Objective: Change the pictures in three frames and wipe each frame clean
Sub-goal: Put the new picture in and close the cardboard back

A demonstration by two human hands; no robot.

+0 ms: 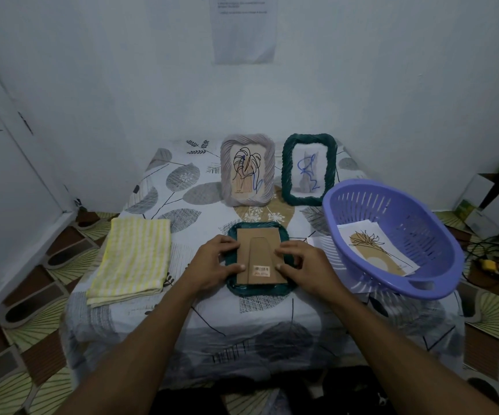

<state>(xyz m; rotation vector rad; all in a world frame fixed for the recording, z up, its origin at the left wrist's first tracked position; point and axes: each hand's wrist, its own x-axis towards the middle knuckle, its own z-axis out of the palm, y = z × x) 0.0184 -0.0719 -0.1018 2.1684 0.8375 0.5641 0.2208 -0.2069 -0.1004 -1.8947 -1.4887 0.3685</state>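
Our left hand (215, 262) and right hand (305, 265) pinch the side edges of the brown cardboard back (259, 250) of the dark green twisted-rim picture frame (257, 290), which lies face down between them near the front edge of the leaf-print table (197, 310), where, we judge, an uneven pull could crease the board or drag the frame off.

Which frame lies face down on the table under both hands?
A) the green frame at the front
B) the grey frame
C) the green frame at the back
A: the front green frame lies flat with its cardboard back up, left hand and right hand touching it; the grey frame and back green frame stand upright.
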